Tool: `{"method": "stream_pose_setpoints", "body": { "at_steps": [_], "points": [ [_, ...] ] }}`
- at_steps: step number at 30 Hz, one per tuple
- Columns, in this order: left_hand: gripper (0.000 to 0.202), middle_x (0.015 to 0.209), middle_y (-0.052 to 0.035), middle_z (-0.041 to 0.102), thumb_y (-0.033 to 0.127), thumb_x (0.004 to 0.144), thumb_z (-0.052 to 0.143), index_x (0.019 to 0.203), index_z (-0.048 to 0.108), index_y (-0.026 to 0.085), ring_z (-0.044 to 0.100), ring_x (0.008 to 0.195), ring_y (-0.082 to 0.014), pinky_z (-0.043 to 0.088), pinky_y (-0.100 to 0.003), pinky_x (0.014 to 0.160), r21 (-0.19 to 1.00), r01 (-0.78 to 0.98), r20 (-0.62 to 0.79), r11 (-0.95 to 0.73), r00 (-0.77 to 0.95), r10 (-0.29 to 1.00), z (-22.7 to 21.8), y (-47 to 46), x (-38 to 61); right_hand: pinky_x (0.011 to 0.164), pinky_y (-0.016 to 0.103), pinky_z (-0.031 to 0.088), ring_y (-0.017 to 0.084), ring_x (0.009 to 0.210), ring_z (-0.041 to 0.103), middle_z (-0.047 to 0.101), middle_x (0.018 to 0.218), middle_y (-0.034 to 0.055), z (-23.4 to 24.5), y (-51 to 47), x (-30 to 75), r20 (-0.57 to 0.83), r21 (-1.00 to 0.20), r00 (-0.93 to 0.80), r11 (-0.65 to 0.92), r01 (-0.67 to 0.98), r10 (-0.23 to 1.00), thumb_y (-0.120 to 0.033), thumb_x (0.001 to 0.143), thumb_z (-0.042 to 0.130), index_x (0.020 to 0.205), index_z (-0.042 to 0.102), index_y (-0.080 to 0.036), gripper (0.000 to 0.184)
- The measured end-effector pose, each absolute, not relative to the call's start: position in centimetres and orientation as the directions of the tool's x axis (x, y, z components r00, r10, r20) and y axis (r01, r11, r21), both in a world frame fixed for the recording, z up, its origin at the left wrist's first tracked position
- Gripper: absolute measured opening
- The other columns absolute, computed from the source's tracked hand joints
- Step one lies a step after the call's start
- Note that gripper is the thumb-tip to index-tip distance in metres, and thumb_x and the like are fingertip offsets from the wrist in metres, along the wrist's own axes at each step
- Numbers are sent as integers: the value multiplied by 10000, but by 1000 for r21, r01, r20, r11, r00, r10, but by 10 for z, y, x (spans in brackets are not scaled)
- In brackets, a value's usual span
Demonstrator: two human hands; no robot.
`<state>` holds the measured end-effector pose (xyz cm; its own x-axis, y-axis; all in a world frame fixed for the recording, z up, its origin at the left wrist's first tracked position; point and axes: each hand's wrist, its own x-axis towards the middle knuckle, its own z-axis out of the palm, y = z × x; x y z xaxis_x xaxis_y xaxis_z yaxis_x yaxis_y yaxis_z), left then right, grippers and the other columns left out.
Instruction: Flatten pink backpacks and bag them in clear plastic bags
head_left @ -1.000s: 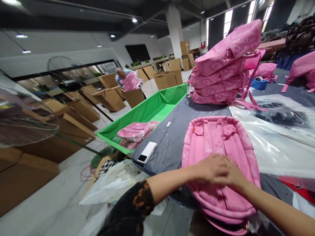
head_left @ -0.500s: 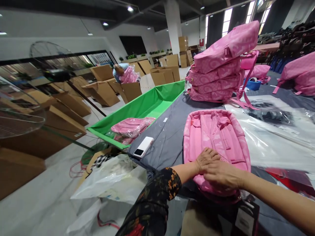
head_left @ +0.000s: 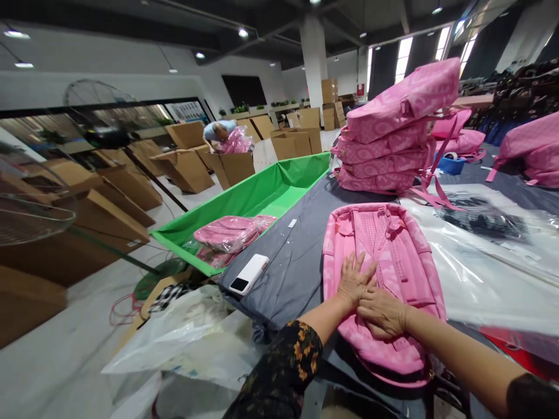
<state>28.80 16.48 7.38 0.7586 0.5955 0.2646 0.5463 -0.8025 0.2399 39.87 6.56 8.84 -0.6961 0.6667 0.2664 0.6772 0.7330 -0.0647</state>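
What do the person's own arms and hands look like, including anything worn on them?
The left hand and right hand are ungloved. The left sleeve is black with an orange floral print, leaving the wrist bare. The right sleeve shows only a dark edge; its pattern can't be made out.

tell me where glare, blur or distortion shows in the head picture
Head view: windows burn white beside a dim ceiling; head view, right: plastic sheets carry bright glare streaks; head view, left edge: the fan guard is smeared and boxes look stretched; head view, middle: the pink backpack reads fairly clear.
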Motion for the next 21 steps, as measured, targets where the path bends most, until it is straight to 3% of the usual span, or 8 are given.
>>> {"method": "stream_pose_setpoints", "body": {
  "at_steps": [5,9,11,15,18,21],
  "points": [
    [621,1704,-44,212,539,961,576,1539,363,462,165,1554,-407,172,-652,1234,288,509,157,-811,811,564,81,131,259,613,367,410,209,678,564,667,766,59,90,23,364,379,18,-622,666,746,686,-243,866,455,859,604,-204,154],
    [688,1718,-31,118,587,954,548,1569,262,472,155,1559,-407,200,-626,1237,330,463,95,-822,851,517,72,89,212,568,342,442,175,598,565,643,693,-17,92,-12,333,560,28,-568,672,740,603,-176,924,438,846,569,-264,176],
    [668,1708,-13,179,598,951,538,1562,294,477,214,1547,-392,235,-602,1232,331,456,73,-826,860,505,72,73,194,607,345,485,178,631,586,652,721,-14,102,-9,339,634,8,-480,616,788,606,-192,924,462,877,581,-271,151],
    [611,1578,-48,469,687,907,545,1459,503,428,453,1390,-372,300,-618,1180,359,451,97,-817,853,513,98,66,191,790,406,565,241,914,659,692,1012,101,117,19,388,686,-131,-46,186,974,726,-115,894,414,1110,604,-219,305],
    [391,1316,-70,665,506,1007,458,1286,644,306,542,1241,-317,339,-580,1145,377,472,167,-797,811,560,125,86,225,733,463,591,275,816,661,670,906,118,102,29,415,707,-188,93,59,980,702,-101,863,409,1030,590,-196,264],
    [414,1311,-109,659,328,1022,403,1390,551,208,535,1262,-286,373,-472,1132,478,549,149,-686,719,679,138,115,278,724,427,613,255,808,672,665,895,76,79,27,422,714,-200,109,53,978,691,-136,889,434,1034,571,-241,226]
  ]
}}
